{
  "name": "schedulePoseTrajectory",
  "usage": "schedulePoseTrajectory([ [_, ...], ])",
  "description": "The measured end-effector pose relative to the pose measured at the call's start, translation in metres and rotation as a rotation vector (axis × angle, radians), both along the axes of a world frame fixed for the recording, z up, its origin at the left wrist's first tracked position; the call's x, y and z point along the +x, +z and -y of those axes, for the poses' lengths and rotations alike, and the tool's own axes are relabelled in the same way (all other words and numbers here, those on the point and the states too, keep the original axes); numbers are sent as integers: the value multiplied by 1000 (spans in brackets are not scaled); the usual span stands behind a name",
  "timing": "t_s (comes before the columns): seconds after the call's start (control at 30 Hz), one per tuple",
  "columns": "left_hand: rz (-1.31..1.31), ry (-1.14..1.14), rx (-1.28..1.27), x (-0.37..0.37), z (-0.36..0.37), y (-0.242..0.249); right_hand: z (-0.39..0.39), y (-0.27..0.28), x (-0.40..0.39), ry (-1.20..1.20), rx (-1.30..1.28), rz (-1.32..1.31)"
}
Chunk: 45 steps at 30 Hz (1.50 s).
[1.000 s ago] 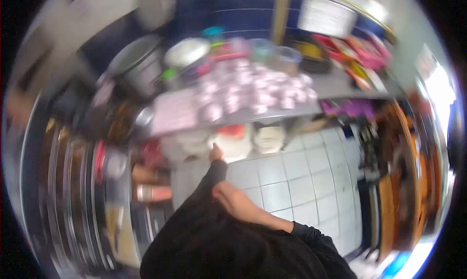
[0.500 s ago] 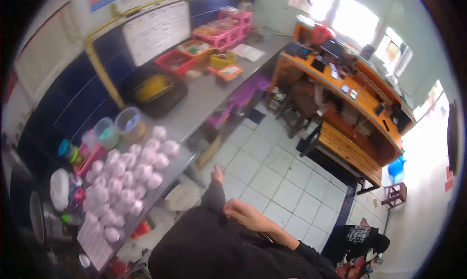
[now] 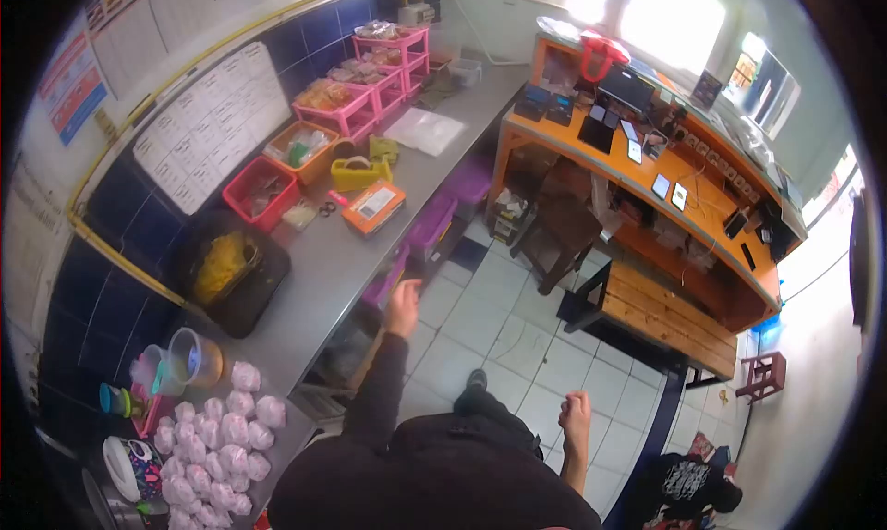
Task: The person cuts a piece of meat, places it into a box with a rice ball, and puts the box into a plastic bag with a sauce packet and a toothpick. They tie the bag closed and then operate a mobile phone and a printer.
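My left hand [image 3: 403, 310] is held out in front of me beside the counter's front edge, over the floor. Its fingers are loosely bent and partly apart, and no object shows in it. My right hand [image 3: 575, 417] hangs at my right side above the floor tiles. Its fingers are curled in, with nothing visible inside. Neither hand touches the counter. Many small pinkish-white wrapped bundles [image 3: 211, 442] are piled on the counter at lower left. An orange box [image 3: 373, 207] lies on the counter beyond my left hand.
The steel counter [image 3: 319, 285] runs along the left, with a black tub [image 3: 261, 294], a red basket [image 3: 261, 189] and pink racks [image 3: 344, 110]. Ahead right stand a wooden bench [image 3: 661, 319], a dark stool [image 3: 557, 237] and an orange desk [image 3: 591, 157]. Another person [image 3: 688, 488] is at lower right.
My hands have moved apart: the right swung out to my right, the left moved up and forward. The view has shifted, with the bundles now lower and a foot showing below me.
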State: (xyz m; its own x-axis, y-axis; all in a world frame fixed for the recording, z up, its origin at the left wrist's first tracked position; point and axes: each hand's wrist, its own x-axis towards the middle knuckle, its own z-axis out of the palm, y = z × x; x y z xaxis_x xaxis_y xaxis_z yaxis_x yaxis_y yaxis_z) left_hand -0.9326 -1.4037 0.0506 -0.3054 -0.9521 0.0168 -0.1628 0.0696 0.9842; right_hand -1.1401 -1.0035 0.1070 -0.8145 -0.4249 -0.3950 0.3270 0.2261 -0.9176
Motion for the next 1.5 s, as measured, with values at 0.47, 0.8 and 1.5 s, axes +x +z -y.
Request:
schedulePoseTrajectory([
  [0.47, 202, 213, -518, -156, 285, 68, 456, 42, -232, 766, -75, -539],
  [0.8, 961, 121, -423, -269, 565, 20, 467, -218, -356, 482, 451, -346],
  [1.5, 1006, 453, -512, -339, 594, 14, 775, -271, -584, 1164, 592, -418],
])
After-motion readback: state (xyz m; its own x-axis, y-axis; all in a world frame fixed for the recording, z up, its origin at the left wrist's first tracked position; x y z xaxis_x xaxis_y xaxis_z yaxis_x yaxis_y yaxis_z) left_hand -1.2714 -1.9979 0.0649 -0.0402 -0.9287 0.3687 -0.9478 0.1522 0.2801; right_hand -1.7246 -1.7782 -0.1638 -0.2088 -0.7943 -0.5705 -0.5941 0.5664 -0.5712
